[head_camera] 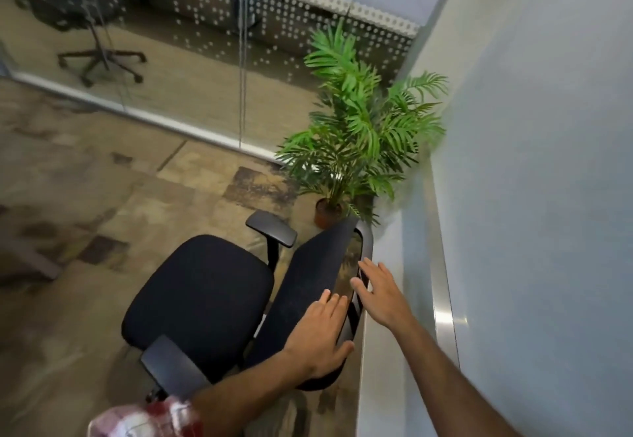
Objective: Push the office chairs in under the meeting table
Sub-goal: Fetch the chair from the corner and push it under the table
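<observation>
black fabric office chair with two armrests [202, 286] on patterned carpet [85, 196], backrest just beside the pale wall [531, 162], near a green potted palm [356, 135]. left hand [320, 337] flat on backrest top, fingers straight. right hand [378, 294] wide, fingers spread, touching the rear frame.

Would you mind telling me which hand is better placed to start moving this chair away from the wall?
Probably left. The left hand lies flat on the backrest of the office chair, thumb at its rim; the right hand is open behind the frame, close to the wall.
</observation>
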